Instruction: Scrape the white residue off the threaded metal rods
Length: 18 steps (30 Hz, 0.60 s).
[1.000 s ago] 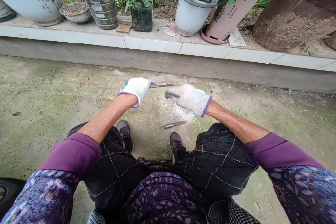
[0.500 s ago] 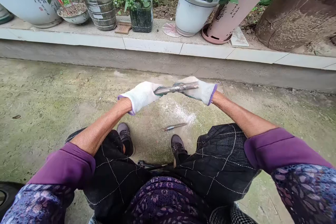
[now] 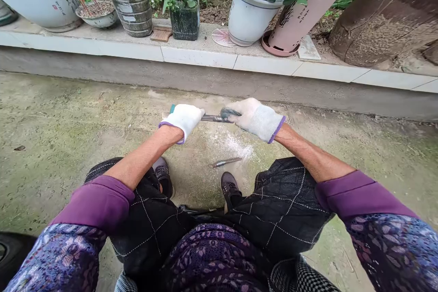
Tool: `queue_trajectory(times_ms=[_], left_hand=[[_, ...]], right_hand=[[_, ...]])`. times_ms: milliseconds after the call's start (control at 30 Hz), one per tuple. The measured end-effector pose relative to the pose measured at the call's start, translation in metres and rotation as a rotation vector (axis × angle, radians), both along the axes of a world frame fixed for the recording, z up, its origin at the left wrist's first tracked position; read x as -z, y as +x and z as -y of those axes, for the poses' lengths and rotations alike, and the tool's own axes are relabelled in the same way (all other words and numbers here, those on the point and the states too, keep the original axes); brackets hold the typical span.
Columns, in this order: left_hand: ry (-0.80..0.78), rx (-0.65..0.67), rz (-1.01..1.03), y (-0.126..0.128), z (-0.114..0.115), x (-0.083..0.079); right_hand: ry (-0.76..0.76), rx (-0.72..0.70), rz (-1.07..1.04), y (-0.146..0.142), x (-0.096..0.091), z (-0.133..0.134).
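Gloved left hand [image 3: 186,117] is clamped around a metal rod [image 3: 212,118], which is held level in the air, beyond a patch of white powder [image 3: 236,145] as the wearer looks down. The right hand [image 3: 255,118], in a matching white knit glove with a purple cuff and dark coated fingers, meets the rod's other end, beside a ridged, shiny section. Its fingers lie together against the metal; whether they are clamped on it, I cannot tell.

A second metal rod [image 3: 227,162], also ridged at one end, lies on the concrete ground [image 3: 68,137] at the powder's near edge. Two dark sneakers [image 3: 228,184] stand on the near side of the powder, one well to its left.

Beyond the powder runs a low ledge [image 3: 198,57] faced with white tiles. It bears potted plants: a square dark plastic container [image 3: 185,23] up and left from the powder, a white pot [image 3: 248,20] almost straight beyond it, and a tall pink pot [image 3: 290,27] to its right.
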<state>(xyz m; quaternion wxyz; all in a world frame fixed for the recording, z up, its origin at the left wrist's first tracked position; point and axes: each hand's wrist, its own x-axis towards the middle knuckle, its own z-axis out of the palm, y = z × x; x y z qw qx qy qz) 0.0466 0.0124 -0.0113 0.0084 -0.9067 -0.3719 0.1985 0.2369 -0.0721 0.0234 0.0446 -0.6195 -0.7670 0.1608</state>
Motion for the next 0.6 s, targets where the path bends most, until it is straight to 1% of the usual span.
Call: queue_trajectory(times_ms=[67,133,300,367,467,533,600], left_hand=[[-0.057,0.042,-0.011,0.006,0.009,0.000],[-0.116,0.046,0.020,0.009,0.014,-0.003],[-0.232,-0.009,0.209,0.004,0.013,-0.016],[-0.257,-0.056,0.308,0.000,0.010,-0.021],[-0.247,-0.139,0.435,-0.002,0.001,-0.021],[-0.201,-0.202,0.440,-0.002,-0.009,-0.018],[-0.131,-0.249,0.392,-0.002,-0.017,-0.012]], right_hand=[[0.021,0.053,0.026,0.011,0.003,-0.009],[0.013,0.089,0.012,0.021,0.008,-0.019],[-0.088,0.025,-0.241,0.033,0.024,-0.033],[-0.126,0.001,-0.291,0.033,0.030,-0.035],[-0.120,-0.004,-0.324,0.027,0.035,-0.033],[-0.096,0.005,-0.335,0.020,0.035,-0.028],[-0.078,0.000,-0.302,0.010,0.033,-0.022]])
